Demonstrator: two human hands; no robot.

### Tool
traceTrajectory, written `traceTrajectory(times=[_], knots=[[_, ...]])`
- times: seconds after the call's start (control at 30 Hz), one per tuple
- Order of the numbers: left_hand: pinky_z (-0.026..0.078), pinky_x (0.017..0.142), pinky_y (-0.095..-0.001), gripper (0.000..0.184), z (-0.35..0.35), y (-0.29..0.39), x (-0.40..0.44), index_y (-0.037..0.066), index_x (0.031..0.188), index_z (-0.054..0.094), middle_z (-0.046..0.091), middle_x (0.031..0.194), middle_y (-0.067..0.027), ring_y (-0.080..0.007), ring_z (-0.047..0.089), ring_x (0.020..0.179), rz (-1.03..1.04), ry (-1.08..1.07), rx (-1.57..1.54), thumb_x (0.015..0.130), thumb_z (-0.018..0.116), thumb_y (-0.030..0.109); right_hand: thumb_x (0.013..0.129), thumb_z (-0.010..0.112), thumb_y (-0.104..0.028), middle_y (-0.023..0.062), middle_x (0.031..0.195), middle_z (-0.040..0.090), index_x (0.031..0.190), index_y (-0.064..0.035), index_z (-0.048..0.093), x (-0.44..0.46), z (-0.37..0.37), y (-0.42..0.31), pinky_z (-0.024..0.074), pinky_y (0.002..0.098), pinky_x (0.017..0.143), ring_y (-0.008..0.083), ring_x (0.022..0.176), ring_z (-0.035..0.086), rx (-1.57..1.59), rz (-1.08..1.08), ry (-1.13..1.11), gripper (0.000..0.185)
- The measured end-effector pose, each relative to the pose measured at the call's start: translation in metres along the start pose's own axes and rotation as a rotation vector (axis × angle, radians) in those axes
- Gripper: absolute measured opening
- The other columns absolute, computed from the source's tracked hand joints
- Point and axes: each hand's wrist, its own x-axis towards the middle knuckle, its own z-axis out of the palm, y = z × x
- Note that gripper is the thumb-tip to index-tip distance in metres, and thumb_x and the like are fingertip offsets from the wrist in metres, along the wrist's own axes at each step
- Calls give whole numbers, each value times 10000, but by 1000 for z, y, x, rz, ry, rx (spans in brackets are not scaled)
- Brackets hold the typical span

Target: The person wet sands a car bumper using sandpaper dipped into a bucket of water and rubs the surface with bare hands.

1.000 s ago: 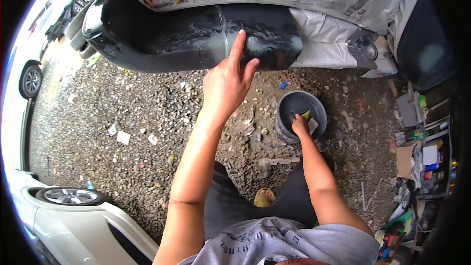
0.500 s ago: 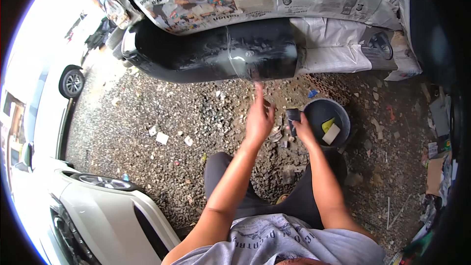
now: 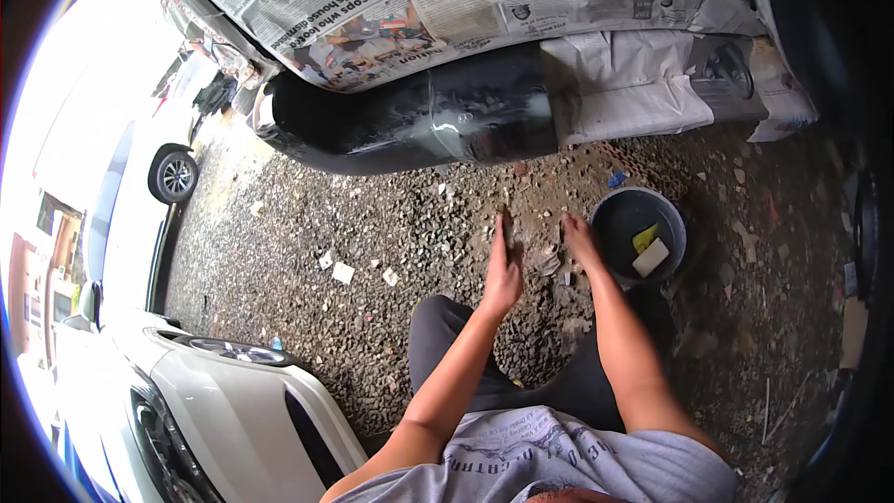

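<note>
Where the left hand (image 3: 504,270) hangs over the gravel (image 3: 382,233), I see its fingers stretched out straight and unclosed, pointing forward at the black bumper (image 3: 372,126) but apart from it. Its edge is turned up to my camera, and the forearm slants in from the lower left, elbow bent.

On the other side, I have the right hand (image 3: 579,240) just beside the near-left rim of the bucket (image 3: 616,219). The fingers point forward and slightly inward; I can't tell from this angle whether they are closed on anything. That forearm leans up and to the left from a bent elbow, and the two hands stand near each other with a gap between them.

Ahead of both hands, the bumper lies across my view, with pale smears on its dark surface and a thin line across it. Newspaper (image 3: 503,0) covers the body above, and a white sheet (image 3: 629,74) adjoins its right end. Inside the bucket I make out a yellow piece (image 3: 644,238) and a pale block (image 3: 651,259), touching.
</note>
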Motion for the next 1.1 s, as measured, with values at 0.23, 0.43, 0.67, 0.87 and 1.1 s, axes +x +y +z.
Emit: traceTrajectory(times=[0.23,0.43,0.67,0.87,1.1], knots=[[175,1281,-459,756,-77,97,88,-13,1628,177,201,1682,-269,-413,216,1562,449,407,444,935,459,-125,1011,556,-464,284,1461,501,1471,-28,435,-5,17,54,384,532,1108,452,1350,474,-516,-10,434,645],[76,1279,-524,745,-65,98,107,-7,1640,90,99,1690,-304,-420,71,1588,346,339,488,1081,525,224,986,589,-496,273,1555,425,1526,-4,373,-11,9,32,338,509,1174,442,1448,381,-451,72,295,761],[79,1275,-530,722,-59,110,104,-46,1623,139,136,1684,-304,-435,110,1581,343,358,395,1081,519,244,975,601,-493,276,1529,443,1496,-6,385,-10,13,36,354,508,1163,439,1429,404,-485,67,319,745],[54,1278,-514,662,-72,97,98,-8,1634,179,182,1701,-234,-350,126,1598,384,344,421,1090,487,207,954,647,-462,277,1541,428,1503,-16,382,-4,10,41,378,513,1146,444,1423,409,-506,25,324,755],[91,1280,-520,653,-124,112,127,-27,1599,275,342,1638,-231,-342,280,1552,311,203,740,1083,500,304,932,689,-420,291,1600,348,1558,-27,325,-12,9,43,318,503,1204,441,1483,341,-484,62,263,823]])
